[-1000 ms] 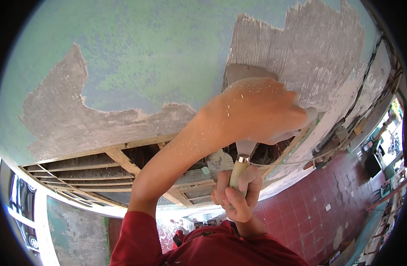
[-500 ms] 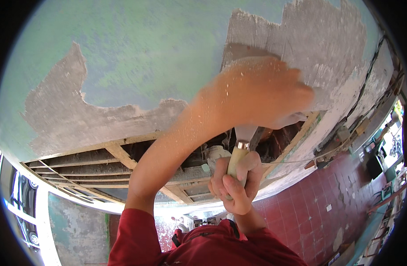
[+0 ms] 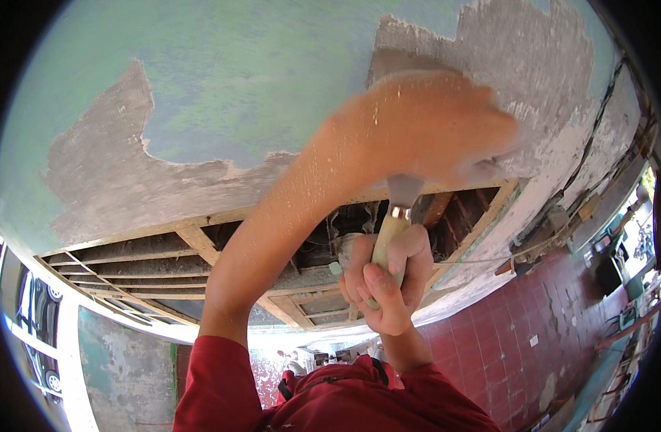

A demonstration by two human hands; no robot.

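Observation:
My right hand (image 3: 388, 277) is closed around the pale handle of a putty knife (image 3: 392, 237), held upright with its metal blade upward. The blade's upper end passes behind my left hand. My left hand (image 3: 446, 126) is raised at the green painted surface (image 3: 258, 79), over a scraped grey patch (image 3: 528, 65). Motion blur smears its fingers, and whether it holds anything is not clear. A darker area borders the hand's upper edge. White specks dot my left forearm.
Below the painted surface is an opening with a wooden frame (image 3: 194, 241) and slats. Another grey patch (image 3: 100, 151) lies left. A dark cable (image 3: 597, 137) hangs at right. Red floor tiles (image 3: 482, 324) show lower right, and parked vehicles (image 3: 42, 324) stand at far left.
My left hand has moved slightly up over the grey patch, along with the dark area at its edge. More of the putty knife's blade shows; my right hand still grips it.

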